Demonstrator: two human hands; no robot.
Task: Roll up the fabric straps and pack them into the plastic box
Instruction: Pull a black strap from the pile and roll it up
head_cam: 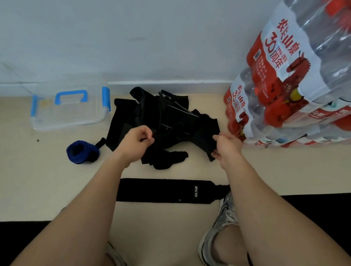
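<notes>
A heap of black fabric straps lies on the beige floor by the wall. My left hand pinches the heap's near left edge. My right hand grips a black strap end at the heap's right side. One black strap lies flat and unrolled on the floor, nearer to me. A rolled blue strap sits on the floor to the left of the heap. The clear plastic box with blue handle and clips stands against the wall at the left; it looks lidded.
Shrink-wrapped packs of water bottles with red labels are stacked at the right, close to my right hand. The white wall and baseboard run behind the heap. My shoe rests on the floor below the flat strap.
</notes>
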